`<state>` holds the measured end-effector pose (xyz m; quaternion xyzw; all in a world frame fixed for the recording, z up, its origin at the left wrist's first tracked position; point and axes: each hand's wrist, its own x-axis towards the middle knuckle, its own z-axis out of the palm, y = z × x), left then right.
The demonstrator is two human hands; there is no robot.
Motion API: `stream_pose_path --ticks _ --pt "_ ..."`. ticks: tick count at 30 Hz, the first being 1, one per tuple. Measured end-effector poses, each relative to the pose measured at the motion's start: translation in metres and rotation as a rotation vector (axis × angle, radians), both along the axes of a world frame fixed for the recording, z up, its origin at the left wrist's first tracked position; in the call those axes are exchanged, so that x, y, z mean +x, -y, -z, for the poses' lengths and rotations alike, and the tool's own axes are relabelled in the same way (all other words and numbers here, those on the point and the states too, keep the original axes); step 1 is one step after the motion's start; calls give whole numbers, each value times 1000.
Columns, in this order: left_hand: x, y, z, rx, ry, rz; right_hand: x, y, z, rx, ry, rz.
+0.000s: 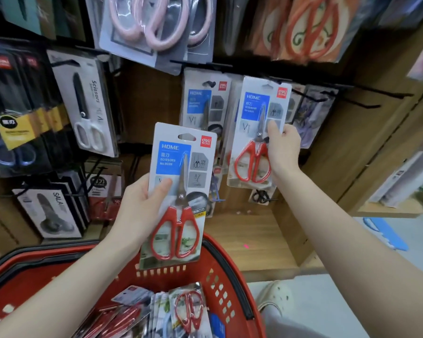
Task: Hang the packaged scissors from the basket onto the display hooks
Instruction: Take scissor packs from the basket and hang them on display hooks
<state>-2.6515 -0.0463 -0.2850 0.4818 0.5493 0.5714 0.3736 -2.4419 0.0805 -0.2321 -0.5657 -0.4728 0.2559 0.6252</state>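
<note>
Two seemingly light, stiff cards: our left hand pinches the near pack above the basket, our right hand grips the far pack at the hooks, so we hold low, hang-hole clear.

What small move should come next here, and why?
Probably the right hand should push its pack fully onto a hook and let go. That pack is already up at hook level, though whether one is through its hole I cannot tell. The left hand holds a second pack ready above the basket.
</note>
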Motion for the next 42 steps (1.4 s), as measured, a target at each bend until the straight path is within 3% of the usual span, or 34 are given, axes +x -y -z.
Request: stream_pose_path --ticks 10,26,30,32,34,38,42 --pt "7 -11 7 -38 -10 28 14 -5 11 44 80 45" --pt "9 -13 -10 -30 23 11 14 -67 9 -283 37 3" --pt "7 -9 -11 -9 8 6 0 -25 6 -152 235 121" --pt "8 -4 -11 10 12 7 -13 12 7 -61 289 3" --pt "9 2 -11 25 2 7 -25 49 11 -102 284 -227" --pt "14 15 -5 53 -35 18 -37 97 18 -252 102 -622" --pt "18 21 -3 52 -34 79 -33 106 20 -260 -20 -596"
